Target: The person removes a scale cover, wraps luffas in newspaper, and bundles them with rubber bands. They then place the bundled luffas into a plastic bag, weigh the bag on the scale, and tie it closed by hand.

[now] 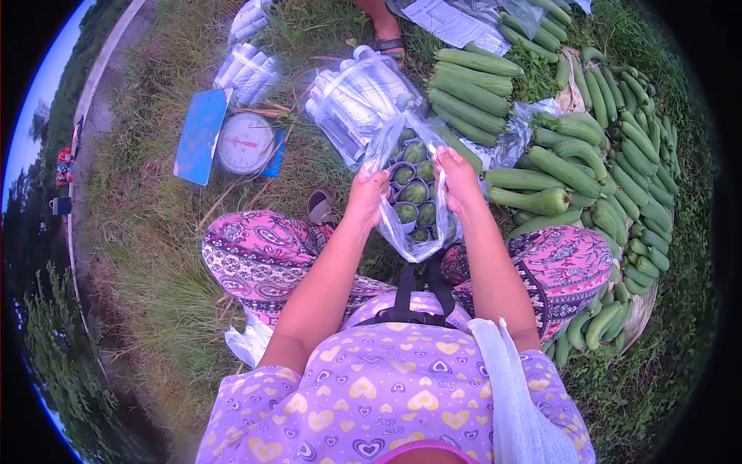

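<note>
Between my knees stands a clear plastic bag (417, 250), its mouth stretched wide. My left hand (369, 198) is closed on the bag's left edge, and my right hand (457, 180) grips the right edge. Inside, several green luffa gourds (415, 192) stand on end, with pale wrapping around them and their tips facing up. Just beyond the bag lies another clear bag of white-wrapped gourds (359, 97). A row of bare luffas (471, 89) rests on the ground past my right hand.
A large pile of luffas (634, 155) spreads to the right. At the left sit a dial scale (246, 144) and a tilted blue plate (202, 138), with more wrapped bundles (247, 75) behind. Another person's foot (389, 32) and printed sheets (442, 19) are at the top.
</note>
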Motion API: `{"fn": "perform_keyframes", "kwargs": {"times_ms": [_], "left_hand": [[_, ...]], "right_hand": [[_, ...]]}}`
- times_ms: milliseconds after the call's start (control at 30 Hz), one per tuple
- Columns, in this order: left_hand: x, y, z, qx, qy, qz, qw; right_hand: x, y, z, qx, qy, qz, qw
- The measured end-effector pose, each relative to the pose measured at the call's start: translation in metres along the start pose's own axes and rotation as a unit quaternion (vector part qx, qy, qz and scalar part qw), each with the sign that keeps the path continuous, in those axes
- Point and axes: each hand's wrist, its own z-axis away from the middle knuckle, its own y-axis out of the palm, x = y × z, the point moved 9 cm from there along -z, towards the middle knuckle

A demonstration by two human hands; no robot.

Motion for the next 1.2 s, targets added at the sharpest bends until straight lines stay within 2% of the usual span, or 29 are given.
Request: {"fn": "perform_keyframes", "kwargs": {"times_ms": [100, 133, 200, 300, 333, 433, 467, 567, 667, 767, 800, 900, 1000, 1200], "left_hand": [[0.003, -0.012, 0.0, -0.009, -0.01, 0.024, 1.0], [0.006, -0.014, -0.002, -0.005, -0.014, 0.028, 0.999], [0.006, -0.016, 0.002, -0.007, -0.017, 0.036, 0.999], [0.002, -0.017, 0.005, -0.026, -0.017, 0.05, 0.998], [-0.001, -0.017, 0.008, -0.042, -0.016, 0.05, 0.998], [-0.005, -0.018, 0.01, -0.054, -0.008, 0.073, 0.996], [-0.005, -0.018, 0.01, -0.058, -0.009, 0.069, 0.996], [-0.003, -0.017, 0.008, -0.046, -0.004, 0.084, 0.995], [-0.001, -0.015, 0.01, -0.042, -0.008, 0.102, 0.994], [0.003, -0.01, 0.015, -0.047, -0.017, 0.106, 0.993], [0.003, -0.009, 0.015, -0.046, -0.012, 0.11, 0.993], [0.005, -0.009, 0.014, -0.042, -0.016, 0.125, 0.991], [0.007, -0.008, 0.014, -0.048, -0.023, 0.126, 0.991], [0.007, -0.012, 0.014, -0.046, -0.032, 0.136, 0.989]], "right_hand": [[0.007, -0.003, 0.009, -0.022, -0.007, 0.198, 0.98], [0.013, -0.006, 0.008, -0.028, -0.043, 0.288, 0.956], [0.024, -0.006, 0.009, -0.036, -0.113, 0.459, 0.881], [0.079, 0.033, 0.068, -0.13, -0.343, 0.573, 0.733], [0.09, 0.049, 0.085, -0.125, -0.409, 0.576, 0.697], [0.068, 0.09, 0.097, 0.053, -0.401, 0.613, 0.679], [0.042, 0.095, 0.094, 0.121, -0.369, 0.648, 0.655], [-0.026, 0.081, 0.087, 0.209, -0.275, 0.749, 0.565], [-0.05, 0.086, 0.088, 0.231, -0.233, 0.755, 0.567], [-0.091, 0.077, 0.095, 0.244, -0.281, 0.706, 0.603], [-0.088, 0.08, 0.096, 0.223, -0.25, 0.731, 0.594], [-0.083, 0.077, 0.092, 0.182, -0.216, 0.721, 0.632], [-0.092, 0.077, 0.09, 0.204, -0.221, 0.752, 0.587], [-0.081, 0.071, 0.093, 0.209, -0.174, 0.809, 0.521]]}}
